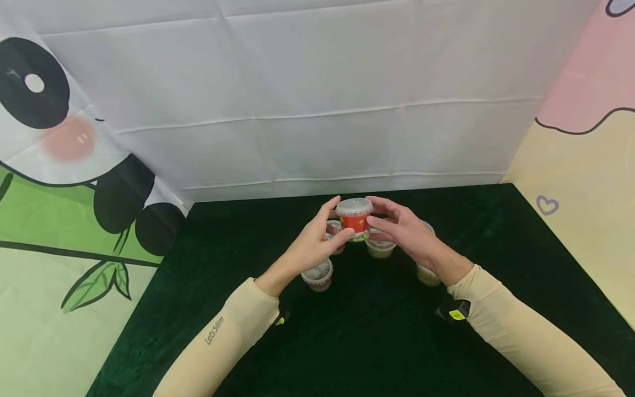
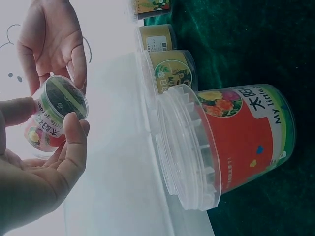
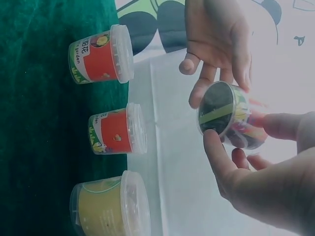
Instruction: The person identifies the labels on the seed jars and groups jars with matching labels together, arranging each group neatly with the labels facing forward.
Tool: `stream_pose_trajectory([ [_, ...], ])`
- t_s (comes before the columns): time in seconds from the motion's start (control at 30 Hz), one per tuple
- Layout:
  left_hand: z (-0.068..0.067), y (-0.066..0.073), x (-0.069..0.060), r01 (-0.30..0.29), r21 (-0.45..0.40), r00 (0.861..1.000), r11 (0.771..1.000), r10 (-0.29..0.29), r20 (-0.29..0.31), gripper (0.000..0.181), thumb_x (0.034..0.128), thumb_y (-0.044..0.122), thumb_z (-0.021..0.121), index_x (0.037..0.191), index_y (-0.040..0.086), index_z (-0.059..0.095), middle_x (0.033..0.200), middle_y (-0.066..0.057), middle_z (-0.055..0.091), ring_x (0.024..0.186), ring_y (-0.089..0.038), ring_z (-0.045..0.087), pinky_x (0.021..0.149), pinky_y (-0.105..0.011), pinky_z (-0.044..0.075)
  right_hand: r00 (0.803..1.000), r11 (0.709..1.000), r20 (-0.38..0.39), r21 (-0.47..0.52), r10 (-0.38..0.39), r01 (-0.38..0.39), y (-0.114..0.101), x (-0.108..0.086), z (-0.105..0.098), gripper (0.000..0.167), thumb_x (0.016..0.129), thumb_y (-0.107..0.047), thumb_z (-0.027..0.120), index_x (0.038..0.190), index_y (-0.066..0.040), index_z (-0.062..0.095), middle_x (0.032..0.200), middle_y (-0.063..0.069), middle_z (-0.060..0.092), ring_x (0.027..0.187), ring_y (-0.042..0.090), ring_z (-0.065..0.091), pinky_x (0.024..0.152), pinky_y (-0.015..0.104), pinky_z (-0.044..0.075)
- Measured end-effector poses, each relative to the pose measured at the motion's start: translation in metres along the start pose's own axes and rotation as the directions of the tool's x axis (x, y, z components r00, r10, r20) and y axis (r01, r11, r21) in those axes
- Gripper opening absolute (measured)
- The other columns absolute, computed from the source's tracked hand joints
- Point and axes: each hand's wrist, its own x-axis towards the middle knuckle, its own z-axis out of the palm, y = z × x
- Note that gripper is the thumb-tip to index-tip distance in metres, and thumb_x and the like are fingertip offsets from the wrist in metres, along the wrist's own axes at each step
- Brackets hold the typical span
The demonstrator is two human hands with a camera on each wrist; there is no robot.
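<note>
A small clear plastic tub (image 1: 354,223) with a clear lid and a red label is held up above the table between both hands. My left hand (image 1: 312,240) grips its left side, thumb low at the front. On the opposite side my right hand (image 1: 414,234) holds it between thumb and fingers, near the lid. The left wrist view shows the tub (image 2: 44,132) tilted, its dark base towards the camera, with flower pictures on the label. In the right wrist view, fingers of both hands surround the same tub (image 3: 248,137).
Several similar lidded tubs stand on the dark green cloth (image 1: 357,336). A red-labelled tub (image 1: 317,277) is at the left. Yellow-labelled tubs, one in the middle (image 1: 380,250) and one (image 1: 428,277) partly behind the right forearm, stand further right. A white cloth wall (image 1: 317,138) rises behind.
</note>
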Motion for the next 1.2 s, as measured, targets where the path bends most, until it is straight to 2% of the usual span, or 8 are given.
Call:
stream_pose_trajectory([
  [0.27,-0.001,0.001,0.001,0.012,0.026,0.999,1.000,-0.011,-0.043,0.068,0.1067,0.030,0.054,0.162,0.017,0.017,0.143,-0.013,0.045,0.106,-0.027,0.062,0.080,-0.038,0.059,0.998,0.996,-0.001,-0.066,-0.057,0.057,0.000,0.000,0.004,0.066,0.105,-0.018,0.058,0.161,-0.012,0.024,0.149,0.020,0.037,0.127,0.037,0.054,0.105,0.049,0.047],
  [0.6,0.000,0.001,0.003,-0.035,0.054,0.996,0.998,0.040,-0.083,0.060,0.1098,0.030,0.045,0.161,0.013,0.020,0.140,-0.013,0.041,0.104,-0.031,0.060,0.086,-0.037,0.056,0.998,0.996,0.022,-0.067,-0.060,0.061,-0.002,0.002,0.004,0.068,0.106,-0.016,0.057,0.163,-0.014,0.019,0.151,0.021,0.037,0.129,0.037,0.054,0.103,0.046,0.049],
  [0.73,0.002,0.003,0.003,-0.016,0.035,0.997,0.999,0.019,-0.080,0.064,0.1092,0.031,0.047,0.163,0.014,0.017,0.144,-0.013,0.037,0.111,-0.026,0.059,0.092,-0.037,0.055,0.997,0.996,0.038,-0.068,-0.061,0.064,-0.002,0.003,0.005,0.070,0.106,-0.017,0.056,0.163,-0.014,0.016,0.157,0.019,0.036,0.137,0.037,0.046,0.110,0.051,0.041],
  [0.87,0.003,0.004,0.003,-0.014,0.025,0.995,1.000,0.017,-0.100,0.067,0.1086,0.033,0.048,0.164,0.016,0.014,0.149,-0.012,0.036,0.113,-0.026,0.060,0.091,-0.038,0.056,0.997,0.994,0.036,-0.083,-0.066,0.069,0.000,0.006,0.008,0.070,0.106,-0.022,0.057,0.162,-0.010,0.017,0.159,0.017,0.036,0.142,0.036,0.038,0.116,0.055,0.031],
  [0.93,0.002,0.004,0.004,-0.021,0.027,0.993,0.999,0.024,-0.115,0.067,0.1085,0.034,0.049,0.163,0.016,0.015,0.149,-0.011,0.037,0.112,-0.027,0.060,0.090,-0.038,0.056,0.998,0.994,0.023,-0.090,-0.062,0.064,0.001,0.007,0.009,0.068,0.105,-0.023,0.058,0.160,-0.008,0.020,0.158,0.017,0.038,0.142,0.035,0.038,0.117,0.055,0.030],
  [1.07,0.003,0.003,0.004,-0.031,0.030,0.990,0.999,0.035,-0.137,0.063,0.1086,0.032,0.049,0.162,0.016,0.019,0.145,-0.011,0.039,0.109,-0.025,0.061,0.087,-0.035,0.057,0.998,0.990,-0.005,-0.130,-0.056,0.055,0.001,0.007,0.012,0.065,0.106,-0.023,0.058,0.159,-0.007,0.024,0.149,0.018,0.043,0.132,0.035,0.046,0.113,0.056,0.035],
  [1.2,0.003,0.002,0.003,-0.049,0.054,0.986,0.997,0.057,-0.155,0.059,0.1095,0.029,0.046,0.161,0.016,0.023,0.143,-0.012,0.040,0.106,-0.025,0.059,0.086,-0.035,0.056,0.998,0.987,-0.007,-0.155,-0.055,0.053,0.000,0.007,0.013,0.064,0.106,-0.023,0.056,0.160,-0.007,0.024,0.141,0.019,0.043,0.120,0.033,0.051,0.107,0.050,0.044],
])
